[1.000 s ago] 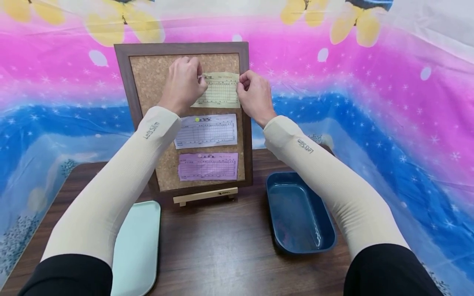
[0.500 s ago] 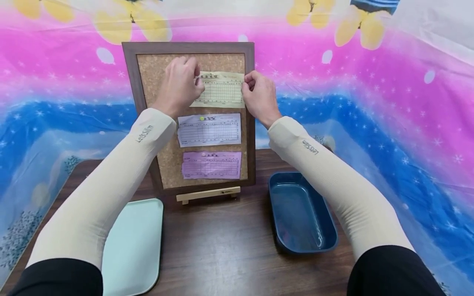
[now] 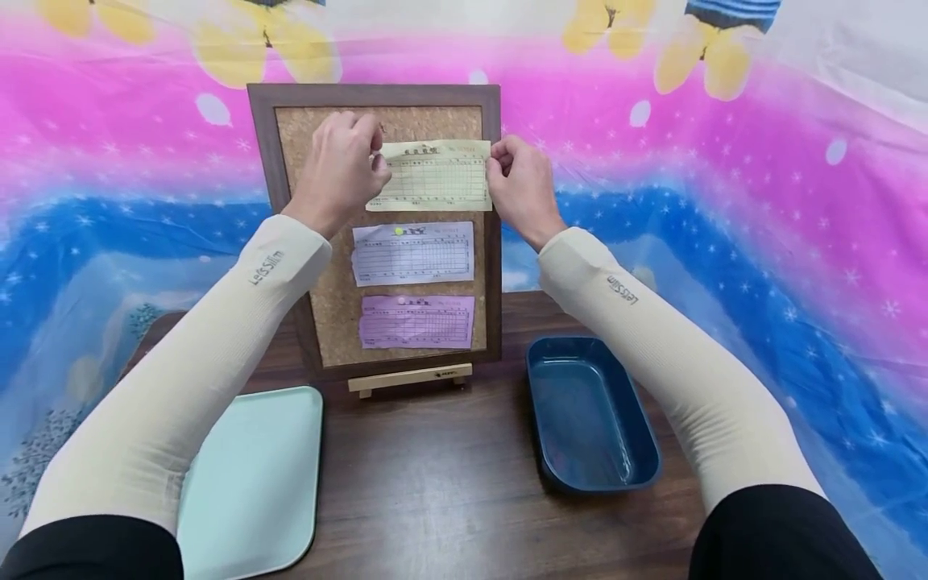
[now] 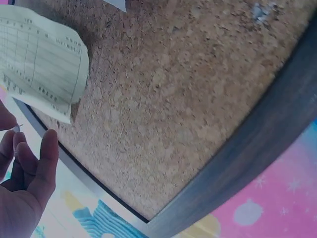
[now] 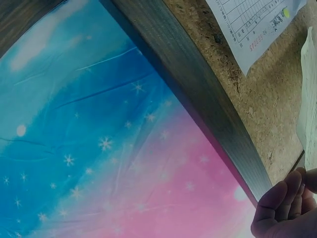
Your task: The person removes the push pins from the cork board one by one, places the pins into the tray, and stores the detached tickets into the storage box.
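Observation:
My right hand (image 3: 525,189) pinches the right edge of a pale yellow printed slip (image 3: 431,177) in front of the framed corkboard (image 3: 337,322). The slip's right end overlaps the board's frame. At the slip's left end is my left hand (image 3: 337,169), covering part of the cork. In the left wrist view, its thumb and finger pinch a small push pin (image 4: 17,128), metal tip showing, apart from the cork. Lower on the board hang a white printed slip (image 3: 413,256) with a yellow-green pin and a purple printed slip (image 3: 416,324) with a pale pin.
A small wooden easel (image 3: 409,376) holds the board up on the brown table (image 3: 428,483). At the left lies a mint-green tray (image 3: 254,483), partly under my left forearm. A dark blue rectangular bin (image 3: 590,419) stands at the right. A patterned cloth (image 3: 725,161) hangs behind.
The yellow slip has shifted slightly right with my right hand. My left hand has drawn left, baring more of the slip. The head view has shifted a little.

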